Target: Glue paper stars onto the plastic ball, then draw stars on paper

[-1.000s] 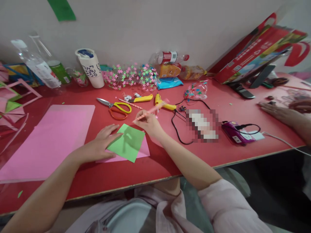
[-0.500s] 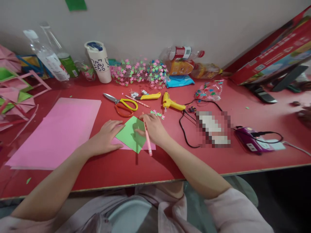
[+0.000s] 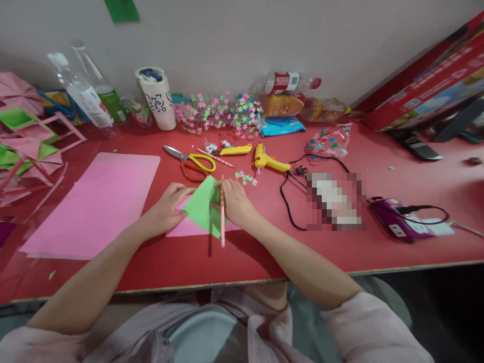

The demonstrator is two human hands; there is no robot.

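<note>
While my right hand [image 3: 239,202] holds a pencil [image 3: 223,217] in a narrow grip, it also touches the right side of the green paper [image 3: 201,207], which sits between my hands on the red table [image 3: 159,272]. My left hand [image 3: 169,207] is half curled at the paper's left edge; whether it pinches or only presses, I cannot tell. A pink sheet [image 3: 185,228] lies partly beneath the green paper; scissors [image 3: 202,162] lie just beyond it. Judged step: handling and positioning the green paper. The next move probably calls for steady edges and a clear pencil.
</note>
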